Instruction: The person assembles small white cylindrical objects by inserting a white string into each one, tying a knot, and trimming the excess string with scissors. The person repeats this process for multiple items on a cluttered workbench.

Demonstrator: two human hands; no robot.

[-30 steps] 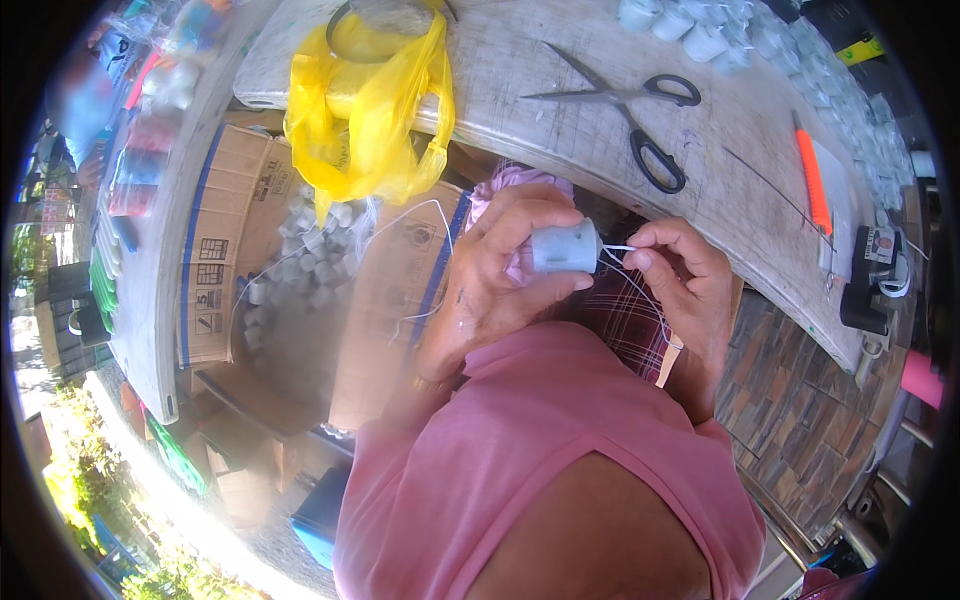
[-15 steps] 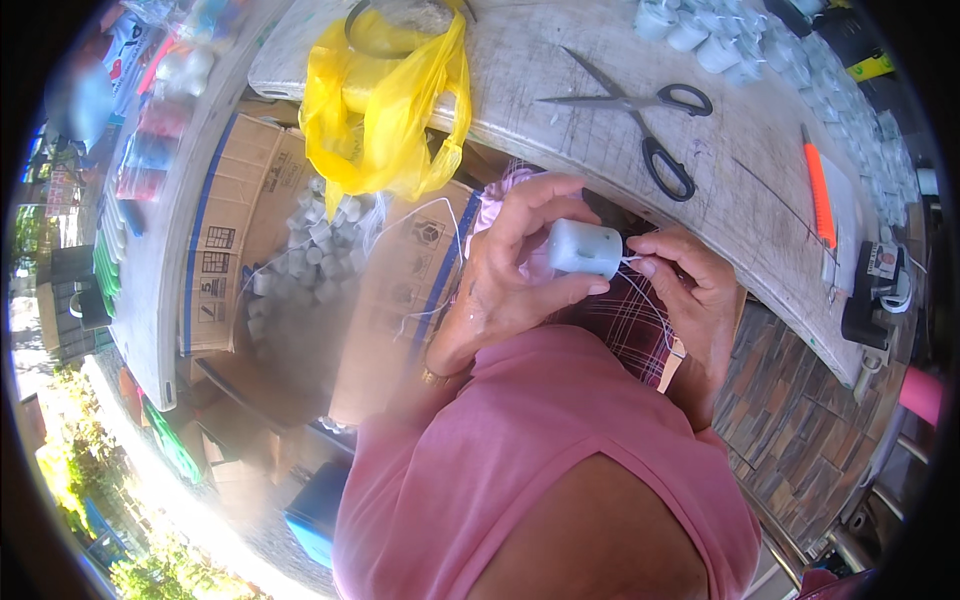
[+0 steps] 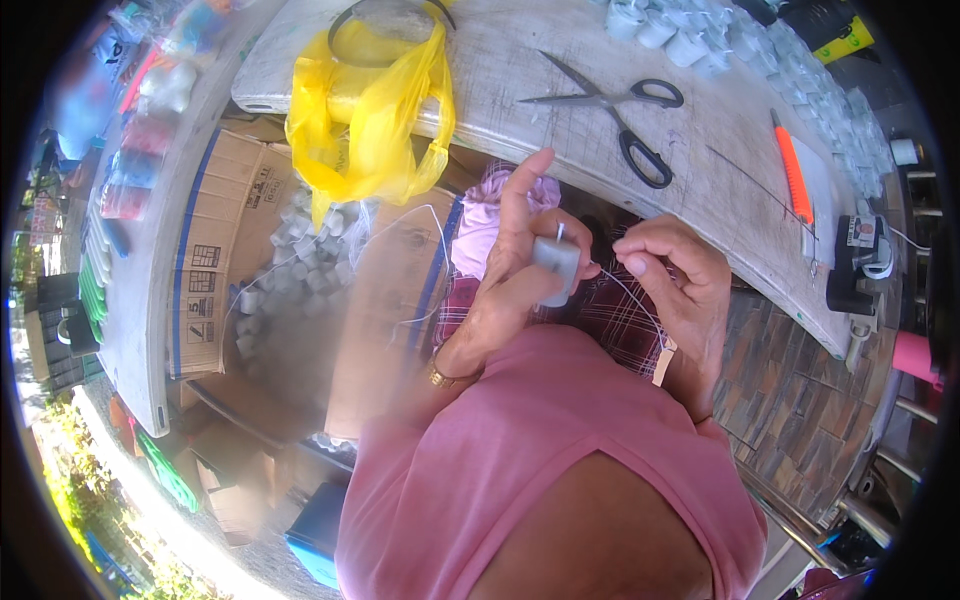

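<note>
A pale blue-grey candle rests in my left hand, gripped by the thumb and the bent fingers while the index finger points up. A short white wick stub stands at the candle's upper end. My right hand is just to the right of it, thumb and forefinger pinched together. A thin white string runs from beside the candle and curves down under the right hand. Whether the right fingertips hold anything cannot be made out.
Black-handled scissors lie spread on the table, with an orange cutter farther right. A yellow plastic bag hangs over the table edge. Left stands a cardboard box with many small pale cylinders. Rows of pale cups fill the far right.
My left hand has turned the candle from lying sideways to more upright, with its index finger now raised. My right fingertips have come away from the candle's end.
</note>
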